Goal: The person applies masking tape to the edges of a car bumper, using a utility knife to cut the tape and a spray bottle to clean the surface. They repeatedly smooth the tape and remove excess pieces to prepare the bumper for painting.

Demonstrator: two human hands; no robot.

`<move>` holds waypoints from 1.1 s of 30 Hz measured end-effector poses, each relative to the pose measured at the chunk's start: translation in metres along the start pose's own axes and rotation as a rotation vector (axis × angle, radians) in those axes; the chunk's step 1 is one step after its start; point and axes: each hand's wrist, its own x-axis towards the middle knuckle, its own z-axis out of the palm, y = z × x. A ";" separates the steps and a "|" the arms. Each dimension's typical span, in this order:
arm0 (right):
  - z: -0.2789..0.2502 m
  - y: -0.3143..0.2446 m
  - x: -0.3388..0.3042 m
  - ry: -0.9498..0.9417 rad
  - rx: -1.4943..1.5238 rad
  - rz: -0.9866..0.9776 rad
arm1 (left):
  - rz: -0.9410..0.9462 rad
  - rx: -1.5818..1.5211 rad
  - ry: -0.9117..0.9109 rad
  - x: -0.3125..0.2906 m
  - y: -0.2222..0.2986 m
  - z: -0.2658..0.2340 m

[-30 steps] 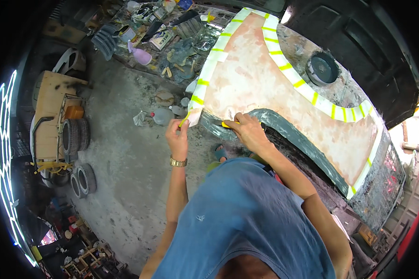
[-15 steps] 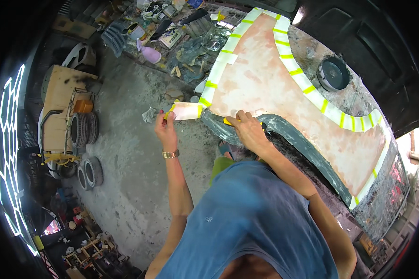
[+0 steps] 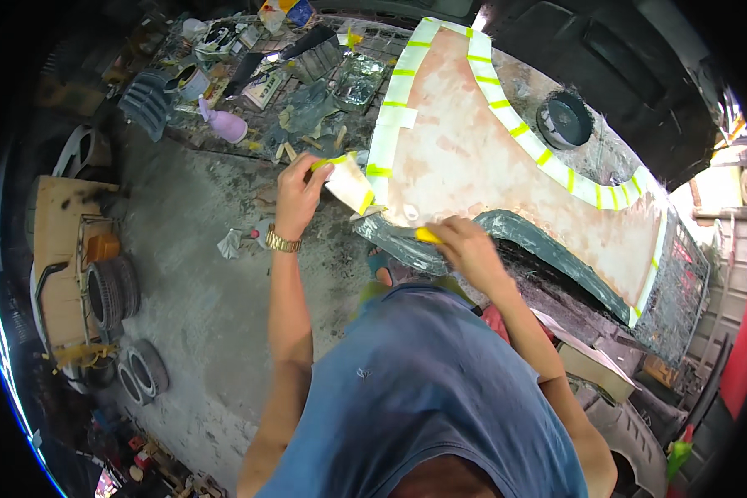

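My left hand (image 3: 299, 192), with a watch on its wrist, is closed on the upper end of a white strip (image 3: 345, 179) with yellow tape at both ends. The strip slants down toward the near left corner of a large curved panel (image 3: 465, 133), patched white and reddish. My right hand (image 3: 471, 251) is closed around a yellow tool (image 3: 428, 236). Only one end of the tool shows, so its kind is hidden. That hand hovers by the panel's dark grey near edge (image 3: 523, 232). White strips with yellow tape pieces (image 3: 519, 130) line the panel's other edges.
A dark round tub (image 3: 565, 119) stands beyond the panel. Farther left are a lilac spray bottle (image 3: 223, 123), a grey ribbed part (image 3: 147, 104) and scattered clutter. Tyres (image 3: 112, 292) and a tan board (image 3: 62, 249) stand on the left. A crumpled scrap (image 3: 230, 244) lies on the floor.
My left hand has raised its end of the white strip, which was nearly level and now slants. My right hand still grips the yellow tool near the grey edge. The whole view has shifted.
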 end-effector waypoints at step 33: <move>0.078 -0.021 0.079 0.209 0.789 0.556 | 0.081 -0.604 -0.484 0.020 -0.044 0.027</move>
